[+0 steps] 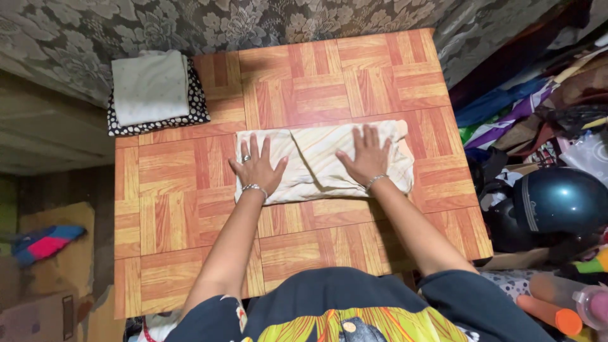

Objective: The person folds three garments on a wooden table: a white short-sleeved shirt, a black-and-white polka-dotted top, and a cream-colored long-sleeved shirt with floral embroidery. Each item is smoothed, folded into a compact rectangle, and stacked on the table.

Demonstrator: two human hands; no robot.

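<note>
1. A stack of folded cloths [154, 92], pale one on a spotted dark one, is lying at the table's [183, 253] far left corner.
2. The left hand [258, 168] is pressing flat, fingers spread apart, on the left end of the folded striped cream cloth [323, 161], gripping nothing.
3. That cloth is lying across the table's middle.
4. The right hand [366, 156] is lying flat and open on its right half.
5. A dark blue helmet [557, 201] is sitting off the table's right edge.

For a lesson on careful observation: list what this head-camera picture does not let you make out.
Head view:
- Striped cloth: the parts under the left hand and right hand are covered.
- Polka-dot fabric: mostly hidden by the pale folded cloth on top.
- Table: near edge hidden by the person's dark shirt.
- Orange tube: blurred, cut by the frame edge.
</note>
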